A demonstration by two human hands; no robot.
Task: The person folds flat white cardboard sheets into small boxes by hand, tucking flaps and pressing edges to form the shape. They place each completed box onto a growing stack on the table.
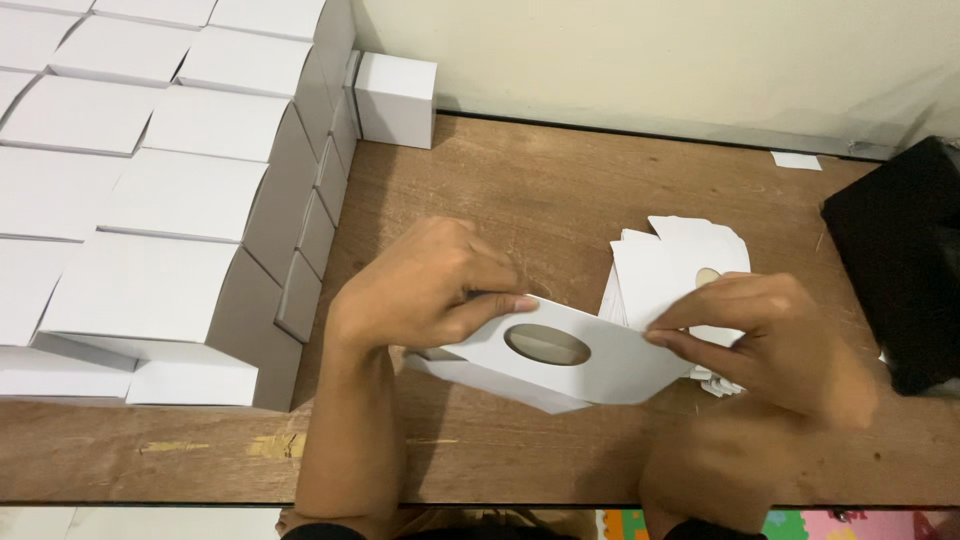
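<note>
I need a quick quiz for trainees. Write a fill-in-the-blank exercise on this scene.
1. Both hands, the left hand and the right hand, hold a flat white carton blank with an ____ cutout in it.
2. The stack of folded white boxes stands on the person's ____ side.
3. The pile of unfolded blanks lies on a ____ table.
4. The black object sits at the table's ____ edge.

Missing words: oval; left; wooden; right
</note>
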